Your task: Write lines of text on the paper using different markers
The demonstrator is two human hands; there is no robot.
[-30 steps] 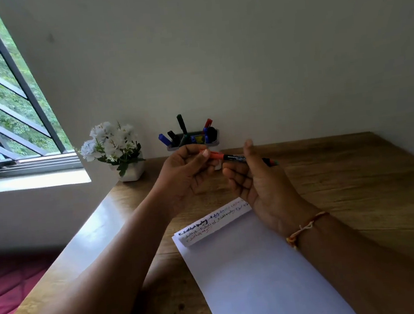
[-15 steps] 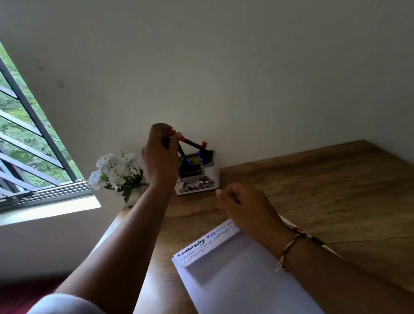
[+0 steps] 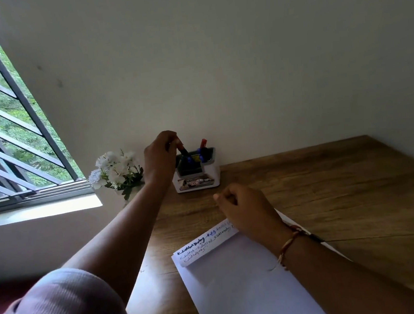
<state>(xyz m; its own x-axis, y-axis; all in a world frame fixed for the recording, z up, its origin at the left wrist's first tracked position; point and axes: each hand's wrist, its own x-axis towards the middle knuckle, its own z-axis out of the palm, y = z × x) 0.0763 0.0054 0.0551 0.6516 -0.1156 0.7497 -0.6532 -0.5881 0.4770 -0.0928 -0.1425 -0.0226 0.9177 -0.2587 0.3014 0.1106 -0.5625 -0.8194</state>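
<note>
My left hand (image 3: 160, 158) reaches to the white marker holder (image 3: 197, 176) at the wall and pinches the red-capped end of a black marker (image 3: 182, 149) that stands point-down in the holder. Blue and red markers (image 3: 202, 148) stick up beside it. My right hand (image 3: 246, 210) rests with loosely curled fingers on the top edge of the white paper (image 3: 238, 288), holding nothing. The paper lies on the wooden table (image 3: 331, 195); its top strip carries lines of handwriting (image 3: 201, 244) in dark, blue and orange ink.
A small white pot of white flowers (image 3: 116, 169) stands left of the holder, close to my left forearm. A barred window (image 3: 9, 140) and its sill lie to the left. The wall runs right behind the holder.
My left hand carried the marker from in front of me up to the holder and lowered it in. My right hand let go of it and came down onto the paper's top edge.
</note>
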